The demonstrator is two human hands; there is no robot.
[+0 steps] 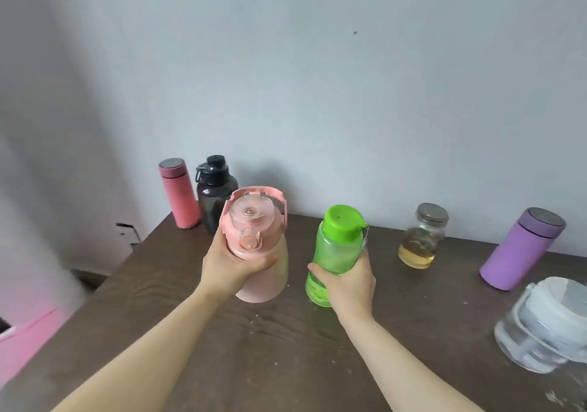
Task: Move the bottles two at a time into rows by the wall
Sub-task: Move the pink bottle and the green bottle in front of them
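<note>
My left hand (230,268) grips a large pale pink bottle (259,240) just below its handled lid, held above the brown table (260,354). My right hand (347,284) is wrapped around a green translucent bottle (333,249) with a bright green cap, its base low over the table. Both bottles sit mid-table, a little short of the wall. By the wall at the left stand a slim pink flask (178,194) and a dark smoky bottle (215,194) side by side.
To the right near the wall stand a glass jar (421,237) with amber liquid and a purple flask (521,249). A clear white-lidded bottle (546,326) is at the right edge. The table's left edge drops off toward the floor.
</note>
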